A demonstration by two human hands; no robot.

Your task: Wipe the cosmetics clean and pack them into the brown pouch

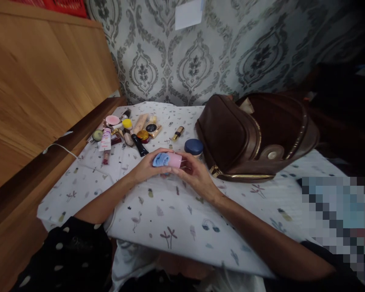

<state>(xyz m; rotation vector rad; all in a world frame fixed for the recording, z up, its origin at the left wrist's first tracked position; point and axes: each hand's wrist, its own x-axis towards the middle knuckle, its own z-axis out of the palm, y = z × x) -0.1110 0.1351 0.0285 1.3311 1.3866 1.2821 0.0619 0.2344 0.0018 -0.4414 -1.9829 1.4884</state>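
Hands [145, 167] hold pink cylinder [174, 160]; crumpled blue cloth [161, 159]

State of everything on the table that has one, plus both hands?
Brown bag: unzipped, open
Blue-lidded jar: upright, lid on
Black tube: lying down
Pink container: held, sideways
Blue cloth: bunched
Left hand: gripping
Right hand: at container's end, grip unclear

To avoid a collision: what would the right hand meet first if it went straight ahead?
The right hand would meet the pink item first; they seem in contact, though depth is unclear.
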